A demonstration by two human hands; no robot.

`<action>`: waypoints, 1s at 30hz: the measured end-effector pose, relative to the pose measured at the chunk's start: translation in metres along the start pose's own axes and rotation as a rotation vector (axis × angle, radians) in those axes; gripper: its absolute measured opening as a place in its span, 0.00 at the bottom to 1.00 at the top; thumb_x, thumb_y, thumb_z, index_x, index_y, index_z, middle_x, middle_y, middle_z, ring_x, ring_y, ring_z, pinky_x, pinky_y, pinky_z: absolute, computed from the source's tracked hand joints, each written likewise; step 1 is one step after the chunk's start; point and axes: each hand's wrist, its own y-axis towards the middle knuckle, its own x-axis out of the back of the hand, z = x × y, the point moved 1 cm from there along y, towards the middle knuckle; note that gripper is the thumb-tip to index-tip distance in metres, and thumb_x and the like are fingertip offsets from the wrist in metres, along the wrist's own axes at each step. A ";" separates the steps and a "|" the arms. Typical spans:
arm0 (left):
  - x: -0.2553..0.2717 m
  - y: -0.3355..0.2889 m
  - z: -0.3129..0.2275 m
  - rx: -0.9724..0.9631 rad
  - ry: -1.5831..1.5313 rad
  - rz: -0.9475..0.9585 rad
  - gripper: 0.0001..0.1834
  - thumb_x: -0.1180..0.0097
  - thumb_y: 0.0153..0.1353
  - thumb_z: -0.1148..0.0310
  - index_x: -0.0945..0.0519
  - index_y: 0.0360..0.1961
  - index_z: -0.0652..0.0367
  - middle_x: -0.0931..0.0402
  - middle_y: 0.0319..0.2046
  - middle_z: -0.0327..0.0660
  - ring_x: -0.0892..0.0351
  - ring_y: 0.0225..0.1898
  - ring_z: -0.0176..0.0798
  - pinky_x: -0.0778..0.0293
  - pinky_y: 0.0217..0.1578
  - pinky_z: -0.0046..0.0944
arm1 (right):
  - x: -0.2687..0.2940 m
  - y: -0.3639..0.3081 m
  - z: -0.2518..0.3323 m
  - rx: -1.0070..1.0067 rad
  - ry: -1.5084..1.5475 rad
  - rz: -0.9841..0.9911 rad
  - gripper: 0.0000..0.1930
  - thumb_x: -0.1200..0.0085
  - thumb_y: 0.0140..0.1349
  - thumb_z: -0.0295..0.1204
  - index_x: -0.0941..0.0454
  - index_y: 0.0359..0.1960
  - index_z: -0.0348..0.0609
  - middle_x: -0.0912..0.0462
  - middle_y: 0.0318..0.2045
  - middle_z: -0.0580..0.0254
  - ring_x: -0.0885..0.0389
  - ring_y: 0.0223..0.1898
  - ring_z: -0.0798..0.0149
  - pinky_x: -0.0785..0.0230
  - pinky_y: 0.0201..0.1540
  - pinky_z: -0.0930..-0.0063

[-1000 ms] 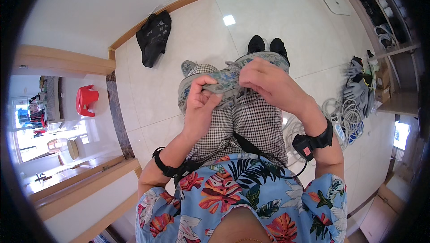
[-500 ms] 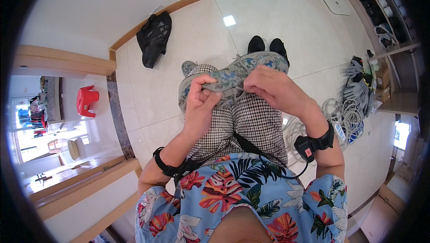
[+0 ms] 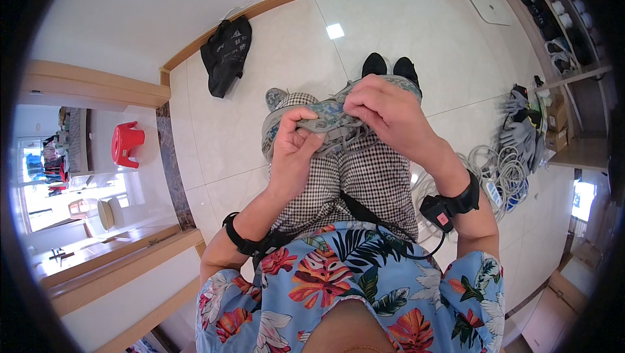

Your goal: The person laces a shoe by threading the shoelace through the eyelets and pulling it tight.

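Observation:
A camouflage-patterned shoe (image 3: 332,107) in grey, green and blue lies across my knees, its grey laces (image 3: 351,137) loose along the near side. My left hand (image 3: 294,151) grips the shoe's left part between thumb and curled fingers. Over the right half is my right hand (image 3: 389,113), its fingers pinched at the lacing; a shoelace appears to be in them, though the fingertips partly hide it. On the floor beyond my left knee sits another camouflage item (image 3: 276,98), probably a second shoe, partly covered by my leg.
A black bag (image 3: 226,56) lies by the left wall. Coiled grey cables (image 3: 508,170) and grey gloves (image 3: 519,133) are on the right, beside a shoe rack (image 3: 589,73). A red stool (image 3: 127,144) stands in the left doorway. Black shoes (image 3: 374,65) are ahead of my knees.
My right hand has moved slightly left and up over the shoe, fingers still pinched. My left hand keeps its grip and the shoe has barely shifted.

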 end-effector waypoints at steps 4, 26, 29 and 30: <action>0.000 -0.001 -0.001 0.001 -0.015 0.009 0.17 0.50 0.69 0.83 0.33 0.56 0.59 0.21 0.47 0.43 0.22 0.43 0.28 0.26 0.46 0.30 | -0.002 0.003 0.001 0.007 -0.064 0.022 0.04 0.41 0.60 0.22 0.21 0.36 0.41 0.22 0.34 0.58 0.19 0.33 0.54 0.27 0.34 0.65; 0.000 0.031 -0.011 0.171 -0.009 -0.126 0.16 0.49 0.68 0.80 0.32 0.55 0.56 0.19 0.38 0.41 0.22 0.39 0.28 0.25 0.41 0.31 | 0.017 -0.027 0.016 -0.588 0.357 0.595 0.02 0.42 0.63 0.23 0.20 0.35 0.39 0.18 0.36 0.58 0.16 0.34 0.65 0.24 0.41 0.73; 0.002 0.031 -0.010 0.172 -0.016 -0.130 0.16 0.49 0.68 0.80 0.31 0.55 0.56 0.19 0.38 0.41 0.23 0.39 0.28 0.26 0.41 0.31 | -0.002 -0.039 0.006 -0.629 0.625 0.663 0.03 0.43 0.66 0.24 0.19 0.36 0.38 0.20 0.49 0.54 0.15 0.36 0.70 0.23 0.45 0.76; 0.001 0.030 -0.010 0.172 -0.013 -0.128 0.16 0.49 0.68 0.79 0.31 0.55 0.56 0.19 0.38 0.41 0.22 0.39 0.28 0.26 0.41 0.31 | -0.006 -0.042 0.005 -0.595 0.702 0.658 0.03 0.43 0.67 0.24 0.19 0.36 0.38 0.21 0.54 0.52 0.15 0.36 0.71 0.22 0.46 0.78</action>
